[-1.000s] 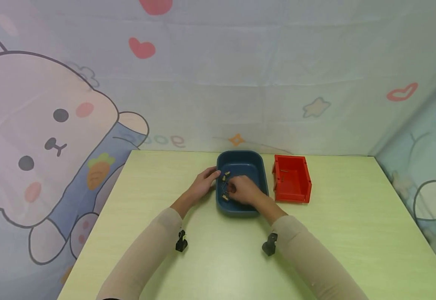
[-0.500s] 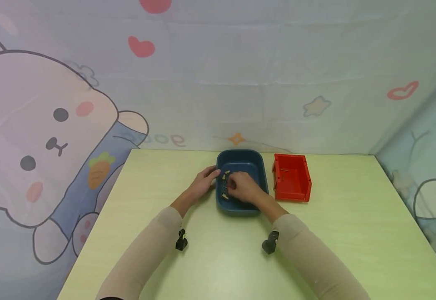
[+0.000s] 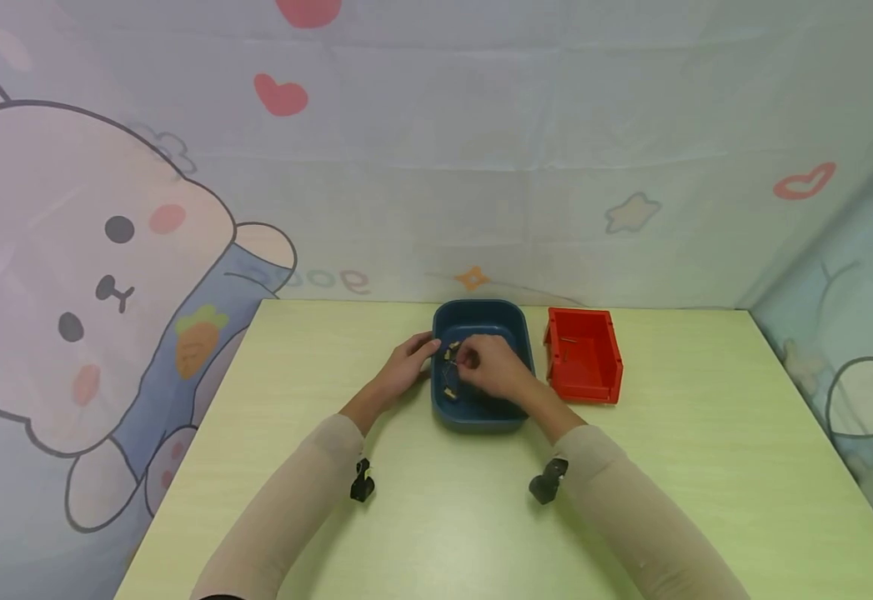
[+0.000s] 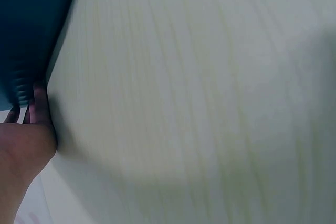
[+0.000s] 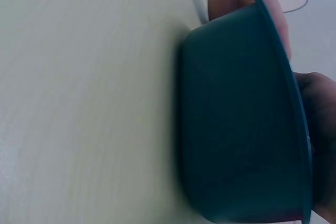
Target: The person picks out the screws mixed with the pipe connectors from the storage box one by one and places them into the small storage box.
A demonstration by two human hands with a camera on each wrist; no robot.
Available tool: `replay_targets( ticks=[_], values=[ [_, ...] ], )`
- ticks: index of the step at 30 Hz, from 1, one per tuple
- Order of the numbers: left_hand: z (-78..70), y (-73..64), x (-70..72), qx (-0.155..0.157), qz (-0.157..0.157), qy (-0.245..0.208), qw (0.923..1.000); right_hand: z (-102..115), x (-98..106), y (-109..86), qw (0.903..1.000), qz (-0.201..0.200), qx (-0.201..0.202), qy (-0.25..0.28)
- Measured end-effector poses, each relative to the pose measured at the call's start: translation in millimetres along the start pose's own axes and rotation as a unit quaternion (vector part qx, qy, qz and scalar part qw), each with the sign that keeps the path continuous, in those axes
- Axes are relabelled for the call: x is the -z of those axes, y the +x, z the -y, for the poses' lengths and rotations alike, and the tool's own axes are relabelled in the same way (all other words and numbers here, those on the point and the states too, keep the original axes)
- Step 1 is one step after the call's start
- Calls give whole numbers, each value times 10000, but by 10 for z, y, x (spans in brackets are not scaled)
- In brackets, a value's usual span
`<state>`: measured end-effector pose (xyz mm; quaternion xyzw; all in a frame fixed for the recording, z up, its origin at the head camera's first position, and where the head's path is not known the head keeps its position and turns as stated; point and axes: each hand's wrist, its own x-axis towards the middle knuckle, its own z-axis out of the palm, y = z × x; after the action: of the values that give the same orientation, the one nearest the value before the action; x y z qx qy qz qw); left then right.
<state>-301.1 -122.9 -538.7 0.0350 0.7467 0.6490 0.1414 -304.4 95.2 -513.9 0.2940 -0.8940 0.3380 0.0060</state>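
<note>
A dark blue plastic bin [image 3: 502, 321] stands on the table. My left hand [image 3: 410, 365] holds its left side, thumb over the rim and fingers along the outer wall; the left wrist view shows these fingers against the wall. Inside the bin, my right hand [image 3: 492, 365] is bent with thumb and index together, pinching a thin, screw-like piece [image 3: 454, 362] that sticks out to the left. Small yellowish pieces [image 3: 450, 392] and thin dark ones lie along the bin's left side. From the right wrist view, the bin wall hides my right fingertips.
To the right of the blue bin stands a red open-front parts bin [image 3: 589, 367] with a few thin screw-like pieces [image 3: 569, 340] on its floor. A printed cloth [image 3: 436, 167] hangs behind the pale wooden table [image 3: 706, 433]. Both wrists carry small black cameras [image 3: 362, 482].
My right hand has risen slightly and shifted up in the head view, with the thin piece now showing at its fingertips. My left hand stays on the bin's rim.
</note>
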Motion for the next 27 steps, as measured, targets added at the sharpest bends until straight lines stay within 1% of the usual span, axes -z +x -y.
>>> replay_targets(
  ticks=[4, 8, 14, 18, 27],
  values=[
    [-4, 4, 2, 9, 19, -37, 10000, -3, 93, -36, 9996, -146, -75, 217],
    [9, 13, 4, 20, 22, -56, 10000, -18, 176, -78, 9990, -308, -67, 320],
    [21, 8, 3, 27, 24, -19, 10000, -8, 273, -151, 9983, -443, -230, 314],
    [27, -3, 11, -28, 63, -26, 10000, -25, 296, -180, 9979, -518, -245, 291],
    [12, -7, 5, -62, 88, -34, 9999, -83, 325, -221, 9973, -512, -362, 377]
  ],
)
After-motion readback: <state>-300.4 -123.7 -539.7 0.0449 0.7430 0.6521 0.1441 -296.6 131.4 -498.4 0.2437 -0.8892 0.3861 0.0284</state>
